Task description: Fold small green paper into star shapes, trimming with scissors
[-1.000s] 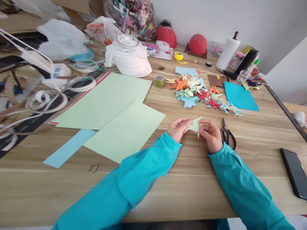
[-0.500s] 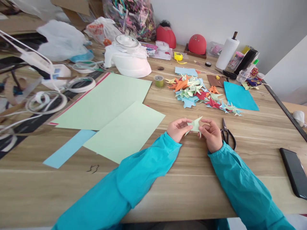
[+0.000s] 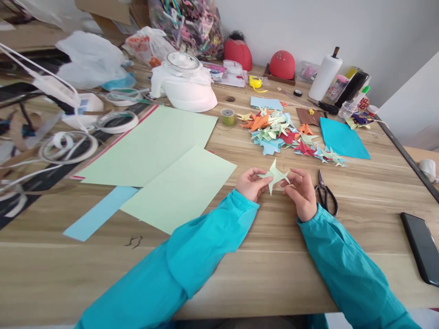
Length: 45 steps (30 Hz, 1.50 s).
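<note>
A pale green folded paper star (image 3: 273, 175) with four points is pinched in my left hand (image 3: 252, 184), thumb on top, above the wooden table. My right hand (image 3: 302, 193) is at the star's right side, thumb and fingers apart around one point; whether a fingertip touches it I cannot tell. Black-handled scissors (image 3: 325, 194) lie just right of my right hand. Beyond my hands is a heap of folded paper stars (image 3: 274, 130) in green, orange, red and blue.
Large pale green sheets (image 3: 181, 192) and a blue strip (image 3: 101, 214) lie left. A turquoise square (image 3: 345, 138) lies at the back right, a phone (image 3: 420, 246) at the right edge. A thread spool (image 3: 227, 117) stands behind the sheets; cables (image 3: 68, 146) tangle far left.
The paper star has turned in my left hand, with one point now facing away from me. My right thumb and fingers have loosened from it and spread apart.
</note>
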Available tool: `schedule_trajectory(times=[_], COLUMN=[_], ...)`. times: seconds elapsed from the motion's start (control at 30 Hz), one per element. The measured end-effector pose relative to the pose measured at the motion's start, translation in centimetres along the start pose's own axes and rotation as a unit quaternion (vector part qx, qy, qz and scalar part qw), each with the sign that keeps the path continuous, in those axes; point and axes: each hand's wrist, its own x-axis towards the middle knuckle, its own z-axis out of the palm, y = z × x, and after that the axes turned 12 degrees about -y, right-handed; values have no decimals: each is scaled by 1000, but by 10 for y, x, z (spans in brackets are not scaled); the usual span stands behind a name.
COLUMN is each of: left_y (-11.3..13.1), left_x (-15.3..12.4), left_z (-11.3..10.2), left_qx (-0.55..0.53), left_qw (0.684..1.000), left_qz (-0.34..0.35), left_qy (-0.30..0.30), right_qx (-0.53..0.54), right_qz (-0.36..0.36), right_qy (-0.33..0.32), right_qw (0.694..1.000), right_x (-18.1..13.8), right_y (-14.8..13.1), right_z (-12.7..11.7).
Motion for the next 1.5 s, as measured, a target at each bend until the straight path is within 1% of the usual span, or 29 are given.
schedule_trajectory(times=[0.07, 0.17, 0.23, 0.33, 0.4, 0.53, 0.6, 0.77, 0.87, 0.93, 1.2, 1.37, 1.5], left_y=[0, -3, -5, -5, -3, 2, 3, 1, 2, 2, 2, -1, -2], left_x=[0, 0, 1, 2, 1, -2, -3, -3, -2, -2, -3, -2, -2], left_z=[0, -1, -2, -3, -3, -3, -3, -4, -4, -3, -2, -4, -6], left_qx=[2, 22, 37, 38, 27, 13, 10, 13, 11, 11, 49, 40, 69], left_qw=[1000, 1000, 999, 998, 998, 992, 990, 990, 991, 991, 985, 983, 981], left_qz=[2, 4, 6, 3, -7, -37, -42, -49, -53, -50, -31, -25, -30], left_qy=[-6, -21, -32, -43, -58, -121, -136, -129, -124, -124, -164, -179, -181], right_qx=[-63, -155, -199, -223, -220, -188, -166, -118, -92, -92, -109, -109, -107], right_qz=[-17, -29, -35, -42, -40, -34, -27, -13, -8, -12, -19, -19, -20], right_qy=[-29, -47, -44, -29, -18, 5, 5, -11, -36, -48, -6, -5, -3], right_qw=[997, 986, 978, 973, 974, 982, 986, 993, 995, 994, 994, 994, 994], right_x=[-1, -2, -1, 0, 0, 2, 3, 3, 1, 0, 2, 3, 2], right_y=[1, 3, 2, 2, 2, 5, 5, 1, -3, -3, 1, 0, -2], right_z=[1, 2, 2, 1, 0, -2, -2, -2, -1, 0, -1, -2, -1])
